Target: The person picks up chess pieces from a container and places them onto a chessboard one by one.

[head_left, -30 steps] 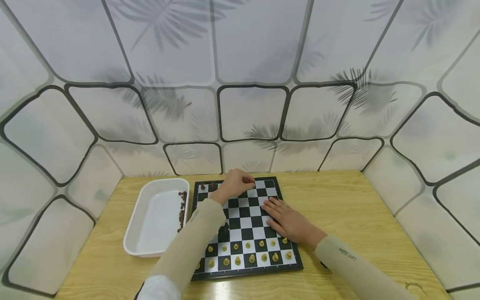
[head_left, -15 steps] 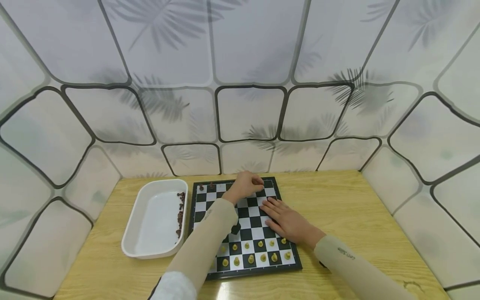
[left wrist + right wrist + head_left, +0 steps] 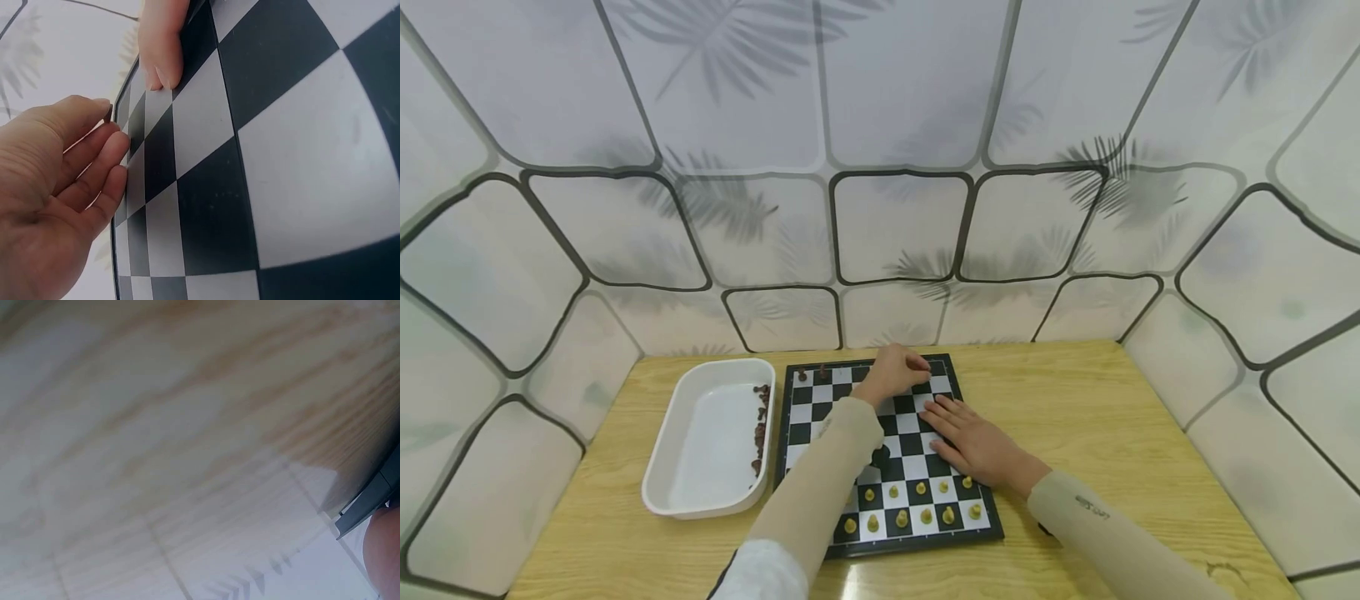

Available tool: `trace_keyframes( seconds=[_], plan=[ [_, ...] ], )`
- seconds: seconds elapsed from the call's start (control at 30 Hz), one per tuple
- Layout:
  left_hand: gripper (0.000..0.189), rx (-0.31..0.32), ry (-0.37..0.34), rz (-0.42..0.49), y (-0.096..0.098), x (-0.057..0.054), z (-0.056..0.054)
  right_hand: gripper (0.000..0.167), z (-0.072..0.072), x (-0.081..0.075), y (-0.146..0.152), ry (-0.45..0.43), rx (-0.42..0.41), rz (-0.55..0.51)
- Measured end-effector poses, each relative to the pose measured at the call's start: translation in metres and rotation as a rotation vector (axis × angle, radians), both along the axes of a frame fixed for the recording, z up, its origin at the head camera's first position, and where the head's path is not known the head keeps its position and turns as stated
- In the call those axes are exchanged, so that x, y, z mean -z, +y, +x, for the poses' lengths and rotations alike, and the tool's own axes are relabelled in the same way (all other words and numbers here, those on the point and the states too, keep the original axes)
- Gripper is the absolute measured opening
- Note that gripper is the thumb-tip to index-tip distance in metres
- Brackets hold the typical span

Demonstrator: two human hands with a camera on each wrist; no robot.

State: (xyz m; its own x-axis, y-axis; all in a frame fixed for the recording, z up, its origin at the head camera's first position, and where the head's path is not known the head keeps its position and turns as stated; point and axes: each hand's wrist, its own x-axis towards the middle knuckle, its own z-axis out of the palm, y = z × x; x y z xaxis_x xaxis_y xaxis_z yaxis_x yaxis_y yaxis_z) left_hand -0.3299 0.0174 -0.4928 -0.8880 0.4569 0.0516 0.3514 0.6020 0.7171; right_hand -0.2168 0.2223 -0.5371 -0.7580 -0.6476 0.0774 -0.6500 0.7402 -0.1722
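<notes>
A black-and-white chessboard [image 3: 912, 443] lies on the wooden table. My left hand [image 3: 892, 372] is over its far rows, towards the far right corner. In the left wrist view its thumb and index finger pinch a small dark chess piece [image 3: 109, 114], mostly hidden by the fingertips. My right hand [image 3: 973, 442] rests on the board's right edge, fingers stretched across the squares. Two dark brown chess pieces [image 3: 802, 376] stand in the far left corner. Yellow chess pieces [image 3: 902, 518] stand in two rows along the near side, some of them covered by the left forearm.
Left of the board stands a white tray [image 3: 707, 442], with several brown chess pieces [image 3: 760, 437] gathered along its right side. A patterned wall covering [image 3: 902, 225] rises behind the table [image 3: 1075, 400] and at both sides.
My left hand has moved to the right along the far rows, still pinching the chess piece, and has now nearly stopped. The right hand has stayed in place.
</notes>
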Motion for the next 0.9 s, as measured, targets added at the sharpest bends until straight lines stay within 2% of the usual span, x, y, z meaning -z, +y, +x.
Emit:
trace_keyframes(
  seconds=[0.37, 0.67, 0.9],
  plan=[
    [0.015, 0.012, -0.029, 0.003, 0.009, 0.008, -0.001, 0.058, -0.001, 0.001, 0.0, 0.0, 0.002, 0.006],
    [0.015, 0.007, -0.085, -0.049, 0.015, 0.007, -0.002, 0.058, 0.0, 0.0, 0.0, 0.023, -0.007, 0.007],
    [0.016, -0.013, -0.095, -0.078, 0.018, 0.006, 0.001, 0.058, -0.002, 0.003, 0.002, 0.028, -0.007, 0.024]
  ],
)
